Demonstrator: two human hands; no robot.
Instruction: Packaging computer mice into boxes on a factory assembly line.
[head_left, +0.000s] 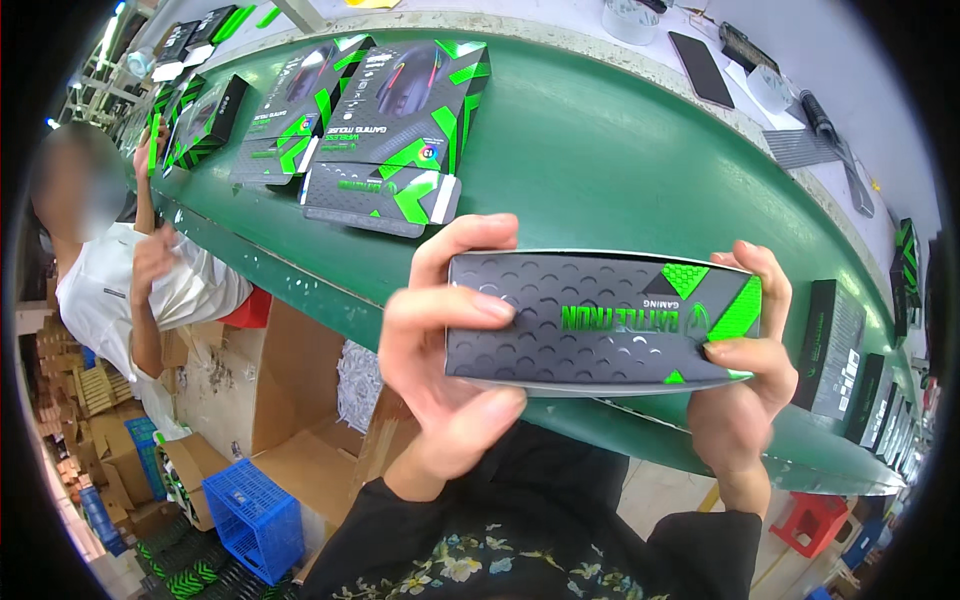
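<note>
Both left hand [425, 365] and right hand [757, 376] have fingers wrapped around opposite ends of a black-and-green box [600, 325], held up over the green surface [570, 180]. It looks light and stiff, perhaps slippery and easily dented; the end edges seem the safest hold.

The one view looks out from the wearer's head, through the left lens of a side-by-side fisheye pair, tipped down and forward over a green bench [580, 160]. A dark box [600, 325], just off centre toward 3 o'clock, sits close before the lens. The wearer's black top [420, 535] shows from above at 6 o'clock. The wide field takes in a co-worker [170, 285] at 9 o'clock, a red stool [808, 522] at 4 and a blue crate [255, 520] between 7 and 8, farther off; straight edges bow near the rim
</note>
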